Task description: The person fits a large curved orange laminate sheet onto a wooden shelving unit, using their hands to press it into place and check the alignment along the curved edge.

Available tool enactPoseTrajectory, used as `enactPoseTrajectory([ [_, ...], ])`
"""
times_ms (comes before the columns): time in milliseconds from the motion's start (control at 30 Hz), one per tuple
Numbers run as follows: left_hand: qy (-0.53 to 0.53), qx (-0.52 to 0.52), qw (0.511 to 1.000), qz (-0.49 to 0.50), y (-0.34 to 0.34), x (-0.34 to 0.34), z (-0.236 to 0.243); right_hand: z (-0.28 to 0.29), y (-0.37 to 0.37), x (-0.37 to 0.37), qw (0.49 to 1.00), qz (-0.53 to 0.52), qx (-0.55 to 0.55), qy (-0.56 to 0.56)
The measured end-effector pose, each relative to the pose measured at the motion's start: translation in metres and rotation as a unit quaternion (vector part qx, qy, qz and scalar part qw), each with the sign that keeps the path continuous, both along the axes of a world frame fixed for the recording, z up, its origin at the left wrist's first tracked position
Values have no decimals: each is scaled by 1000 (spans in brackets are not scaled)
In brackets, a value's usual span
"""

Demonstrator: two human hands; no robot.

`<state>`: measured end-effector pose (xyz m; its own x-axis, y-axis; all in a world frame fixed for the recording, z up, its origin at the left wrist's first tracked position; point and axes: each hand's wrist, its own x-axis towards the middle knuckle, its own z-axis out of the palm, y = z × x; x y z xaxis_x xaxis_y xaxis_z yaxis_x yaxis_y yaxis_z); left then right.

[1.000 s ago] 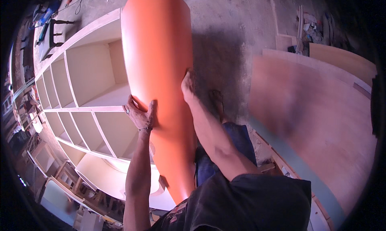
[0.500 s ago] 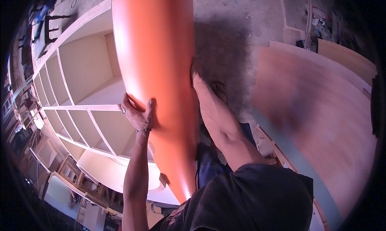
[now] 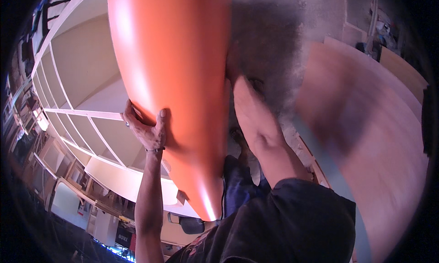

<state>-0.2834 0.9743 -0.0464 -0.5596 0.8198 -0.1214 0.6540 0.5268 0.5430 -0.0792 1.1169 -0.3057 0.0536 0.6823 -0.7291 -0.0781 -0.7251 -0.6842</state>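
Observation:
A long, glossy orange sheet, bowed along its length, stretches from my body to the far edge of the view. My left hand grips its left edge, the thumb lying on the orange face and the other fingers at the edge, beside a cabinet divider. Along the right edge my right hand holds the sheet from the side; it is dark and its fingers are mostly hidden. To the left, partly behind the sheet, lies a pale open cabinet frame with several compartments.
Grey concrete floor lies beyond my right arm. A large wood-toned panel fills the right side, with a blue-green strip along its near edge. Wooden frames and boards crowd the lower left. A foot shows below my right arm.
The orange sheet has shifted left in view and looks larger. The cabinet frame has slid left in view too, while the right-hand panel sits farther right. Both hands keep their hold.

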Motion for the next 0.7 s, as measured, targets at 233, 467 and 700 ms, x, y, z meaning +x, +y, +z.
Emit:
enactPoseTrajectory([
  [233, -48, 29, 998, -34, 11, 7, -3, 2, -8, 30, 988, 24, 31, -147],
  [467, -18, 64, 998, -2, 3, 2, 2, 133, -148, 3, 993, 87, 31, -73],
  [700, -5, -13, 1000, -9, 9, 11, 9, 51, -101, 17, 998, 60, -25, -10],
])
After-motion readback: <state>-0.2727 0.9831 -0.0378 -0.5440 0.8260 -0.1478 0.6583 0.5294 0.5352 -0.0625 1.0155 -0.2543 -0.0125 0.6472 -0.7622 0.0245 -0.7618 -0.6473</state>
